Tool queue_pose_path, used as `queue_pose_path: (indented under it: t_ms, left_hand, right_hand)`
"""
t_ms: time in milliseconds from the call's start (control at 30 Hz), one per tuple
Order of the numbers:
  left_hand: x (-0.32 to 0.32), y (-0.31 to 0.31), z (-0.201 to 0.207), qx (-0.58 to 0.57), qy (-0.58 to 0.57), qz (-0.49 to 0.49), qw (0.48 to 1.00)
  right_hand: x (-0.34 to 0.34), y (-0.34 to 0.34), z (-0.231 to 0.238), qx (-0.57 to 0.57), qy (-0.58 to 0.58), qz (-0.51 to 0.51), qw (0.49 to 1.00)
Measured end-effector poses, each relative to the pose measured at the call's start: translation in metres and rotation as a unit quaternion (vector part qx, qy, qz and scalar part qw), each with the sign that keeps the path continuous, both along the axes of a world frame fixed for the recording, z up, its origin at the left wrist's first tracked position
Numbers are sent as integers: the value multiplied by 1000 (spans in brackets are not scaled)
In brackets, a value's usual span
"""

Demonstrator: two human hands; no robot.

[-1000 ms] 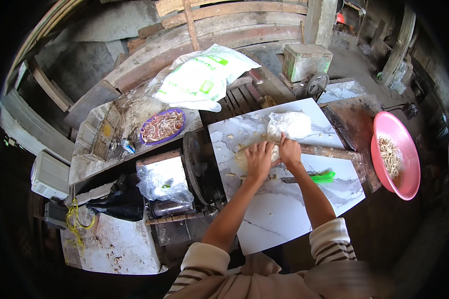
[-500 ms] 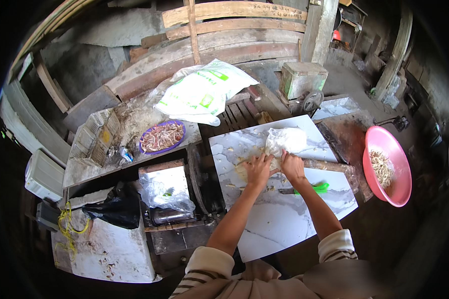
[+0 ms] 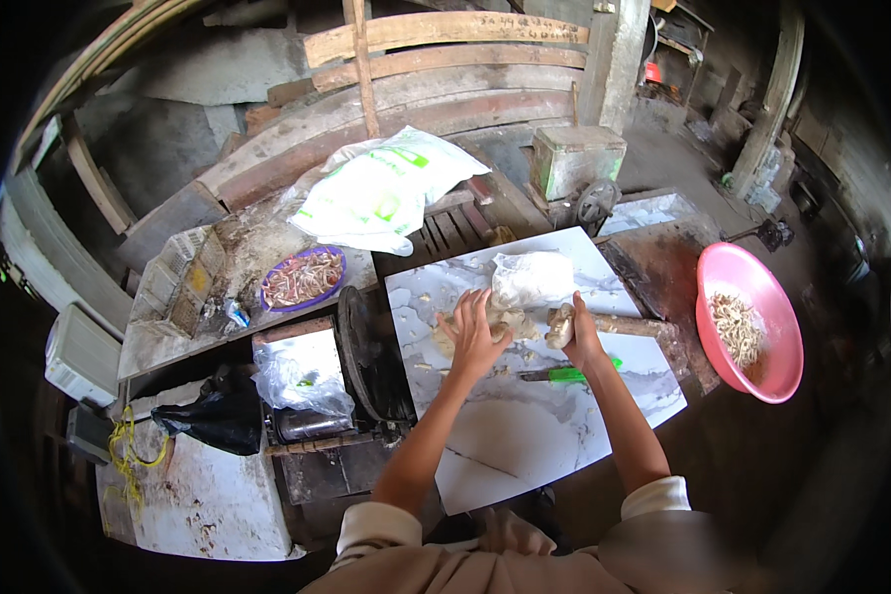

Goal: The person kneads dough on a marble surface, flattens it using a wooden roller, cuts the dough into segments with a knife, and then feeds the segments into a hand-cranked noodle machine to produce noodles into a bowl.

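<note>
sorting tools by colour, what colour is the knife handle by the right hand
Bright green, seen in the head view: the knife lies on the marble-patterned slab.

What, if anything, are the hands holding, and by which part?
The right hand grips a pale lump of dough around its lower end. The left hand presses flat on another dough piece on the marble slab, not gripping it.

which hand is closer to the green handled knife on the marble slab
Right. The right hand, gripping a pale lump, sits just above the green-handled knife, almost over it. The left hand rests on the dough farther to the knife's left.
</note>
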State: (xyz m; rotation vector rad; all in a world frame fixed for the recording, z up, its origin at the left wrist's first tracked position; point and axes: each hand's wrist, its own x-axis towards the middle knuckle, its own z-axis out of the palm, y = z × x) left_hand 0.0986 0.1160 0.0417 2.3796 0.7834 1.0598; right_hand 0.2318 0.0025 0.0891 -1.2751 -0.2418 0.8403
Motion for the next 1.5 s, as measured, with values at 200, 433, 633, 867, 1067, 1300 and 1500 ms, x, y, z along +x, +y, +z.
queue_pose_path:
  t_ms: [200, 433, 633, 867, 1067, 1300, 1500]
  left_hand:
    - [32, -65, 35, -403, -343, -117, 840]
    - [69, -139, 66, -676, -321, -190, 636]
    - [90, -178, 62, -596, -359, -97, 711]
    - [89, -191, 64, -502, -483, 20, 717]
    - [58, -169, 50, -578, -509, -21, 638]
    - [40, -183, 53, -538, -471, -110, 691]
    - [11, -170, 45, -303, -234, 11, 924]
  right_hand:
    - [-1, -29, 10, 118, 66, 147, 980]
    - [7, -86, 18, -18, -480, -24, 876]
    - [19, -131, 31, -17, -590, -53, 806]
    - [14, -154, 32, 136, -451, -52, 881]
    - [20, -136, 10, 147, -383, 199, 890]
    - [-4, -107, -15, 120, -429, 141, 884]
    - [-14, -105, 6, 78, -492, 137, 856]
